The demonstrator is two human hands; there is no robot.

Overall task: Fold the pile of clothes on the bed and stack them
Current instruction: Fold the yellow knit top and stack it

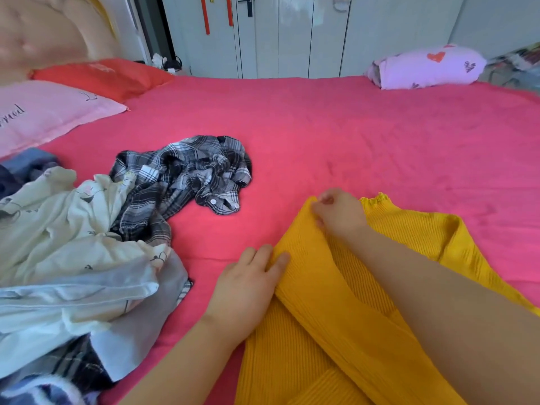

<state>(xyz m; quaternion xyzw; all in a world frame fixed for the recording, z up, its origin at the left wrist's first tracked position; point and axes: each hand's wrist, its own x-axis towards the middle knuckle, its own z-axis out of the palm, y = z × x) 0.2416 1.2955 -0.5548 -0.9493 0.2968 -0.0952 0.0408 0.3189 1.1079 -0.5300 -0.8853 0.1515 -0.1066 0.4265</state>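
A yellow ribbed knit top [315, 325] lies on the pink bed [350, 141] at the near right, with one side lifted and folded over. My left hand [248, 285] pinches that folded edge near its middle. My right hand [339, 211] grips the same edge at its far end, by the frilled cuff. The pile of unfolded clothes sits at the near left: a cream printed garment [58, 226], a pale blue-white one [73, 311], and a crumpled black-and-white plaid shirt [187, 173] reaching toward the bed's middle.
A pink pillow [43, 118] and a red pillow [102, 77] lie at the far left by the headboard. A lilac heart-print pillow [426, 67] rests at the far right edge. White wardrobe doors [292, 36] stand behind the bed.
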